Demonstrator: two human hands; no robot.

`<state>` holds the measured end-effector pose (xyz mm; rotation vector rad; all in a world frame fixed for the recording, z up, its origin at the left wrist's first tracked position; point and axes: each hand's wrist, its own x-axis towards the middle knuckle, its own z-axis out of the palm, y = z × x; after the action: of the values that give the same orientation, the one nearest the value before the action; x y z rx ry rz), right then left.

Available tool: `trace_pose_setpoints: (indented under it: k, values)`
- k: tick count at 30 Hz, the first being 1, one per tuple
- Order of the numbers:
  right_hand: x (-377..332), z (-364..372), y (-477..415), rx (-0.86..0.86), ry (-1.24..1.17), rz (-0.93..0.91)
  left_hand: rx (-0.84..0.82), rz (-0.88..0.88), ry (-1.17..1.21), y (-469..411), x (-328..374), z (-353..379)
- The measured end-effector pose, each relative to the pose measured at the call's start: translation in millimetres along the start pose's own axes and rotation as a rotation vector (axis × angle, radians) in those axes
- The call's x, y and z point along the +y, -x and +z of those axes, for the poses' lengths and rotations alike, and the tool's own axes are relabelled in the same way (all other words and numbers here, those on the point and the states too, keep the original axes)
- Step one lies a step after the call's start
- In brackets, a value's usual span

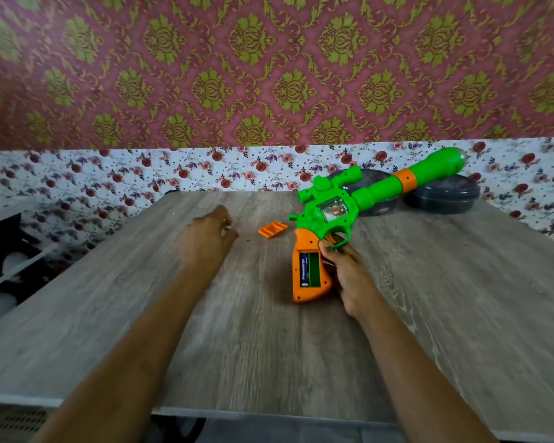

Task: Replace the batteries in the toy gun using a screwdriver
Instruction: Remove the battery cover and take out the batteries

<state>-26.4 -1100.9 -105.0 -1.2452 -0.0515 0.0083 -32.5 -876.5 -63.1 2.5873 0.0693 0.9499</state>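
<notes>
Toy gun [333, 206]: on the desk [109, 314], barrel toward 2 o'clock; the open grip shows one battery [304, 270].
Right hand [349, 276]: grips the orange handle.
Left hand [205, 241]: fingers curled round a small shiny thing [225, 222], too blurred to name.
Orange cover [272, 229]: at 9 o'clock of the gun.
Dark containers [442, 196]: half hidden behind the barrel.
</notes>
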Motion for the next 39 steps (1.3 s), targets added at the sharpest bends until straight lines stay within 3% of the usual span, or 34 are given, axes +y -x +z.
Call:
trace_pose_setpoints:
  k: [6, 13, 19, 22, 27, 31, 34, 39]
  values:
    - [4, -2, -4, 0.01, 0.01, 0.014, -0.041, -0.123, -0.105, -15, -24, 15]
    - [4, -3, -4, -0.003, 0.023, 0.011, -0.262, -0.053, -0.283, -8, -15, 32]
    - [1, -3, -1, -0.004, 0.022, 0.011, -0.298, -0.07, -0.311, -3, -9, 29]
    - [0, -2, 0, -0.004, 0.025, 0.009, -0.236, -0.151, -0.161, -3, -9, 21]
    - [-3, 0, 1, 0.001, 0.014, 0.017, 0.005, -0.21, 0.339, -4, 14, -11]
    - [-3, 3, 3, -0.013, -0.022, -0.007, -0.168, -0.162, 0.768, 17, 40, -33]
    - [-4, 3, 5, -0.045, -0.033, -0.019, -0.222, 0.039, 0.801, 34, 53, -43]
    - [-3, 2, 6, -0.068, -0.046, -0.042, 0.129, 0.113, 0.868, 62, 62, -35]
